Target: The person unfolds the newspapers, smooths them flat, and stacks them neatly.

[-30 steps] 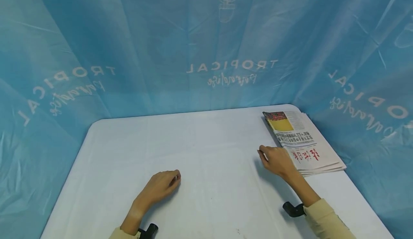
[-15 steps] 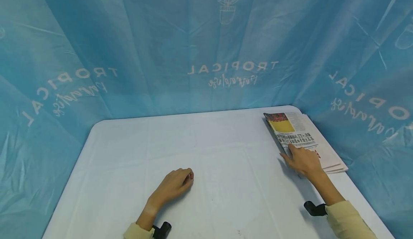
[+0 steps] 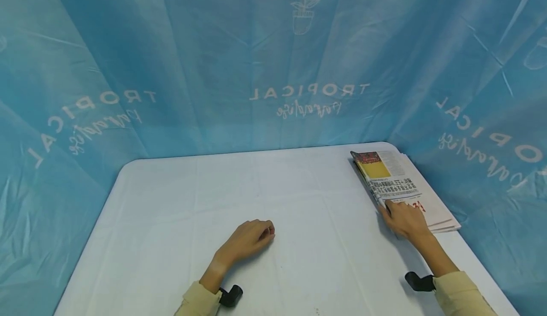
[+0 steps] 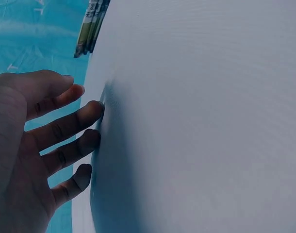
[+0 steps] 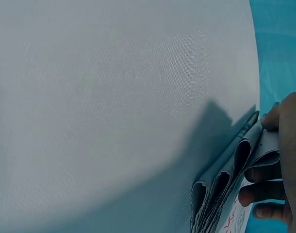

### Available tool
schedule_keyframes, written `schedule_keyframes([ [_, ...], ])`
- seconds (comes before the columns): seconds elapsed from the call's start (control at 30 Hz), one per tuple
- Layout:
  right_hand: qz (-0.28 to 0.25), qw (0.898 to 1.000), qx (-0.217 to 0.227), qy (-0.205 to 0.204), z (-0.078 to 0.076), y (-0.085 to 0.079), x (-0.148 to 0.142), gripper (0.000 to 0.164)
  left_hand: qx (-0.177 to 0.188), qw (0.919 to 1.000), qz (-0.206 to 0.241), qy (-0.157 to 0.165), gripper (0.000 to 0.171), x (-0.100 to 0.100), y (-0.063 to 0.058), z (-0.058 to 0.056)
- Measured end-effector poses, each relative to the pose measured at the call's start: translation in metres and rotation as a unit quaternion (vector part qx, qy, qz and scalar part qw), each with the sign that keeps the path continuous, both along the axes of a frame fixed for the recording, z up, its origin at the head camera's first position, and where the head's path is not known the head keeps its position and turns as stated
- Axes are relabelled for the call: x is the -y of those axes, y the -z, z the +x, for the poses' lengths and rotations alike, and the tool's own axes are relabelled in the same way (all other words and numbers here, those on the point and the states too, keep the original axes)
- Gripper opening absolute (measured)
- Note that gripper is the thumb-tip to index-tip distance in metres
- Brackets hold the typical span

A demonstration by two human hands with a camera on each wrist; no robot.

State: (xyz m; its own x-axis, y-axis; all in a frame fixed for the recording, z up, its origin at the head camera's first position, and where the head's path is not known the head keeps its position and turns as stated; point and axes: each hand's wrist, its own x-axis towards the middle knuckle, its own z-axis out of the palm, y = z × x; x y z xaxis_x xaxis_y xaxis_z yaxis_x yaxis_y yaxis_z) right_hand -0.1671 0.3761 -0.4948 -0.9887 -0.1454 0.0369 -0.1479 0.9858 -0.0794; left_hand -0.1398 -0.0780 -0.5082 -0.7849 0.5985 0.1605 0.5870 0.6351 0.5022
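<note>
A stack of folded newspapers [image 3: 395, 188] with red and black print lies at the right side of the table. My right hand [image 3: 406, 218] is at its near left part, thumb and index finger pinching the folded edge of the top newspaper. In the right wrist view the folded layers of the newspapers [image 5: 225, 189] gape at their ends, and the right hand [image 5: 291, 155] has its thumb and a finger at the upper fold. Away from the stack, my left hand [image 3: 249, 240] hovers over the table with loosely bent fingers and holds nothing; its shadow falls beneath.
A white-covered table [image 3: 171, 202] with rounded far corners stretches out in front of me. Blue curtains [image 3: 205, 69] with white lettering and plant drawings hang around its back and sides. A black wrist device [image 3: 420, 282] sits by each sleeve.
My right hand has moved right and toward me onto the newspapers, its thumb and index finger closing at the folded edge. My left hand has drifted right, toward the table's middle.
</note>
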Motion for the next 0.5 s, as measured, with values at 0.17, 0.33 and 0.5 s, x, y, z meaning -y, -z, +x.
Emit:
schedule_keyframes([
  [0.17, -0.011, 1.000, -0.025, -0.014, 0.005, -0.002, 0.004, 0.025, 0.005, 0.9999, 0.013, -0.008, 0.006, -0.006, -0.001, -0.005],
  [0.33, -0.012, 0.999, -0.040, -0.022, 0.014, -0.002, 0.015, 0.021, 0.010, 0.9997, 0.015, -0.018, 0.006, -0.011, 0.001, -0.010],
  [0.5, -0.018, 0.998, -0.061, -0.024, 0.025, 0.000, 0.029, 0.018, 0.007, 0.9998, 0.010, -0.014, 0.006, -0.015, 0.004, -0.015],
])
